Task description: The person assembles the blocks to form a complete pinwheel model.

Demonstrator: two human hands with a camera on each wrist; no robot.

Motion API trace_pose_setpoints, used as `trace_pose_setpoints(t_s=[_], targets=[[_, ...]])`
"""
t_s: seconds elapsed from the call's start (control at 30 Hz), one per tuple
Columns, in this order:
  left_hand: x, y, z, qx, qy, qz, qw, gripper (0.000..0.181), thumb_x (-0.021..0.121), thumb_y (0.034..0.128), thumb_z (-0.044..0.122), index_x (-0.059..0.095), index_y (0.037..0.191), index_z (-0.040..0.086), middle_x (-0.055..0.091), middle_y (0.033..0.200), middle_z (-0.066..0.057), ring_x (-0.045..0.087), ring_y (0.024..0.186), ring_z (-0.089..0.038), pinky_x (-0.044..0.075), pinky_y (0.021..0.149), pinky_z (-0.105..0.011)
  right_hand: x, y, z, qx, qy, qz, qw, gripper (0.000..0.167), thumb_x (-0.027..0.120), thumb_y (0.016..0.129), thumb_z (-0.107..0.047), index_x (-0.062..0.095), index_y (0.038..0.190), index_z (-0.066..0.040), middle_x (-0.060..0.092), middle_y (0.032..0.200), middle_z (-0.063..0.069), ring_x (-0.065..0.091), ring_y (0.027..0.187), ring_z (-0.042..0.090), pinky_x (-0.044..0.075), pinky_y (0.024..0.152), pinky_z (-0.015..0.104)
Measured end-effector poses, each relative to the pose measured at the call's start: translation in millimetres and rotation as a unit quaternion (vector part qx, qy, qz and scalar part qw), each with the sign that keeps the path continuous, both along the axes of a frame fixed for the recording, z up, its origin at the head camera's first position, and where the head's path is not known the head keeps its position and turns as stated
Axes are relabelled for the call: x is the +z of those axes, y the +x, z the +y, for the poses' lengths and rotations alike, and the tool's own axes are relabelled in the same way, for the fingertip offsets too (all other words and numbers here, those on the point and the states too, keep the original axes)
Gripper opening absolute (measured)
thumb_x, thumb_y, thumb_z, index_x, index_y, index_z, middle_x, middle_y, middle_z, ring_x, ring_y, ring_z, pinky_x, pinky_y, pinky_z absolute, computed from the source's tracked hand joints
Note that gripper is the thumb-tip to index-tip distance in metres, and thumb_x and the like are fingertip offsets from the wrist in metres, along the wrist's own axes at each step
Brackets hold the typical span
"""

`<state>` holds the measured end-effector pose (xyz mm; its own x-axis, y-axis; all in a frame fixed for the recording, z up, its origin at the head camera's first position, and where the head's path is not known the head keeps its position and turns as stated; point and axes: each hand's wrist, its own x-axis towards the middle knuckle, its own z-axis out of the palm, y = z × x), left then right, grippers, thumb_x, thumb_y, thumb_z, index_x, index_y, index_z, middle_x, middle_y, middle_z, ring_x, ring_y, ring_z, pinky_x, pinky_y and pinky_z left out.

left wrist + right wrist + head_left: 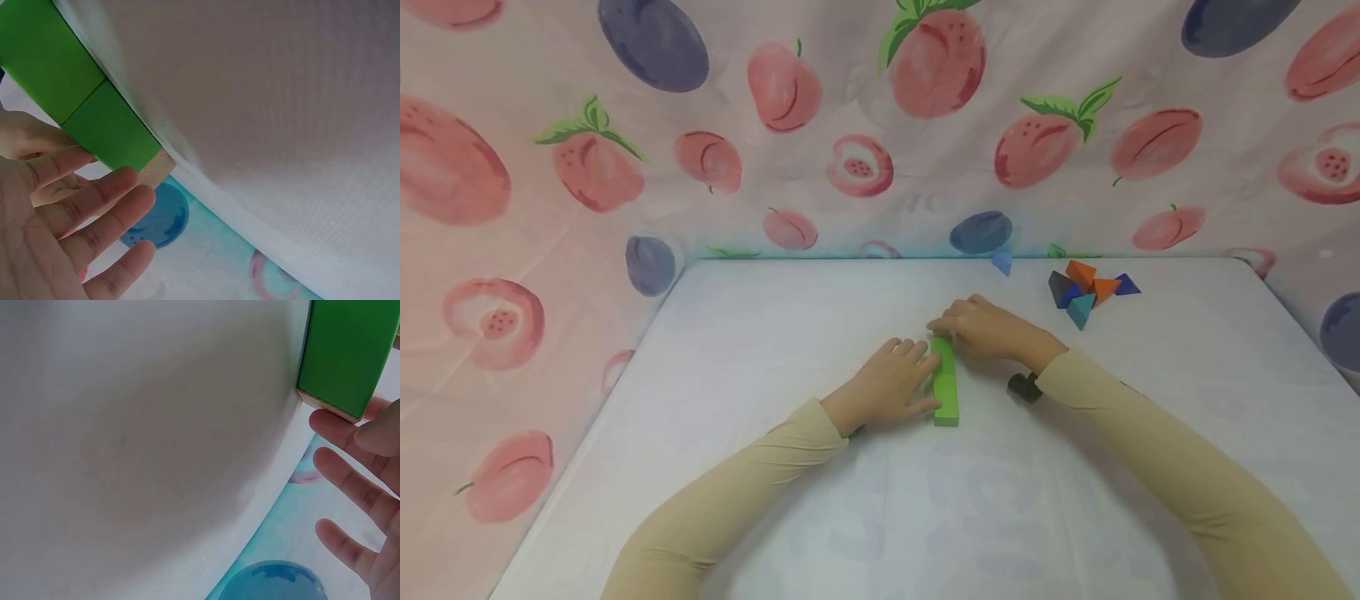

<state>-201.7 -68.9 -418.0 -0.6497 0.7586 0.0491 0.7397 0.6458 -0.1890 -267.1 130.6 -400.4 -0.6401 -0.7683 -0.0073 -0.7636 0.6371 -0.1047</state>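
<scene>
Green blocks (947, 398) lie end to end on the bench (850, 533), alignment apparently done, the left hand (891, 387) spread alongside, the right hand (988, 329) loosely extended at their far end, coloured blocks (1081, 310) well apart, unjoined.

Place: screened-off work nook; I cannot tell which room
Fruit-print cloth (805, 167): surrounding walls
White tabletop (985, 500): work surface

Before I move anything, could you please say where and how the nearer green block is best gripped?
Probably by its long sides, from above: the nearer green block lies flat and narrow, its far end against the other green block. The left hand is beside it.
</scene>
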Motion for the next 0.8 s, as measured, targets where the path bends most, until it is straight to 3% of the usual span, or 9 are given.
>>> trace_pose_setpoints(t_s=[0.8], targets=[[1.0, 0.9, 0.5, -0.011, 0.001, -0.007, 0.9999, 0.06, 0.045, 0.0892, 0.062, 0.046, 0.126, 0.014, 0.055, 0.115, -0.005, 0.053, 0.105, -0.02, 0.043, 0.093, -0.035, -1.1, 7.2, 0.8, -0.01, 0.006, -0.007, 0.9999, 0.037, 0.057, 0.089, -0.006, 0.06, 0.126, -0.01, 0.067, 0.116, 0.006, 0.06, 0.11, 0.023, 0.042, 0.099, 0.045]])
